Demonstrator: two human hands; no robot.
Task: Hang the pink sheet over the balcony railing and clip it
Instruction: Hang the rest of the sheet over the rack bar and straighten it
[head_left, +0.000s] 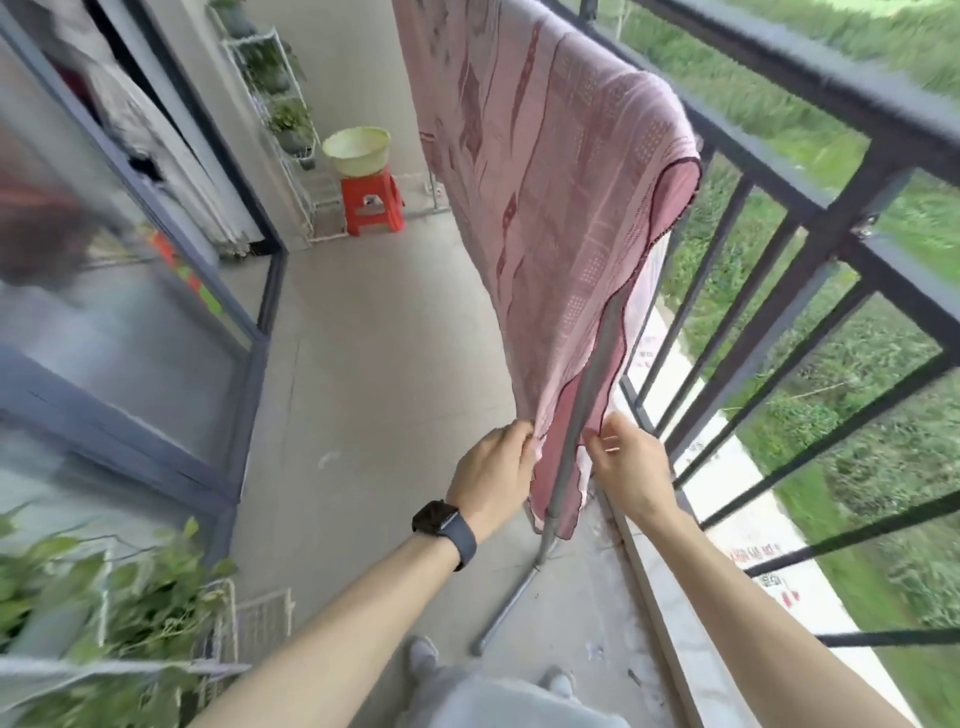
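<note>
Sheet (545, 182) hangs doubled over a high bar just inside the railing (831, 98). Its two layers fall either side of a grey pole (582, 415) that stands on the floor. Whether the fold rests on the railing itself I cannot tell. Left hand (493, 467) pinches the near layer's lower corner, fingers curled into the cloth. Right hand (631, 467) pinches the far layer's edge just beside the pole. Both grip low, well below the fold. The step in hand looks like tugging the drape even. No clip shows, so clipping is not yet done. Next, I judge, the hands must let go, find clips and fix them at the fold.
</note>
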